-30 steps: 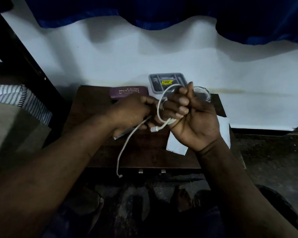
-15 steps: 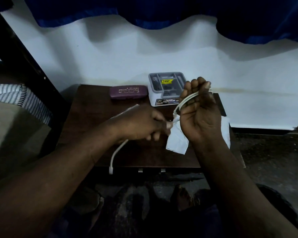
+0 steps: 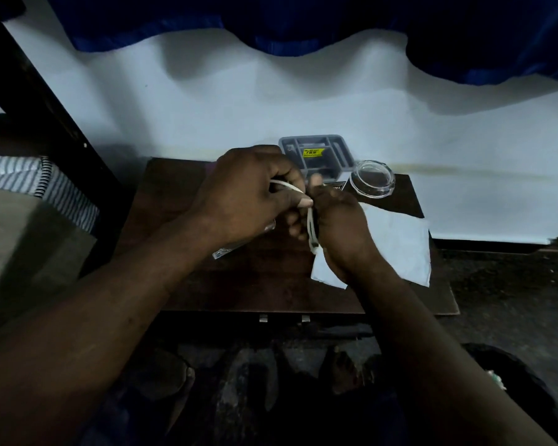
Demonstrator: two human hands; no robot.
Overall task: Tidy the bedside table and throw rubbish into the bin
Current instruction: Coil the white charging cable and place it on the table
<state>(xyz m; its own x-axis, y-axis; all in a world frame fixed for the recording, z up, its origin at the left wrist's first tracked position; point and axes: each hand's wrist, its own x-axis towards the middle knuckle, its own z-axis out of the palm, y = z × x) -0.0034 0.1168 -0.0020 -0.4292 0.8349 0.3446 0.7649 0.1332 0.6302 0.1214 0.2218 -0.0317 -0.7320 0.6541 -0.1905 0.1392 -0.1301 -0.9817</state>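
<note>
Pinching white cable [image 3: 310, 224] over counter [image 3: 271, 284], I see left hand [image 3: 248, 201] and right hand [image 3: 339, 230] grips both clamped on it, paper [image 3: 397, 249] beside.

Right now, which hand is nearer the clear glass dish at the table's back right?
Right. The right hand sits just front-left of the clear glass dish; the left hand is farther left, across the white cable.

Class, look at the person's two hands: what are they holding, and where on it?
Both grip a white cable. The left hand pinches a strand near the top of the coil; the right hand has the loops wound around it.
</note>
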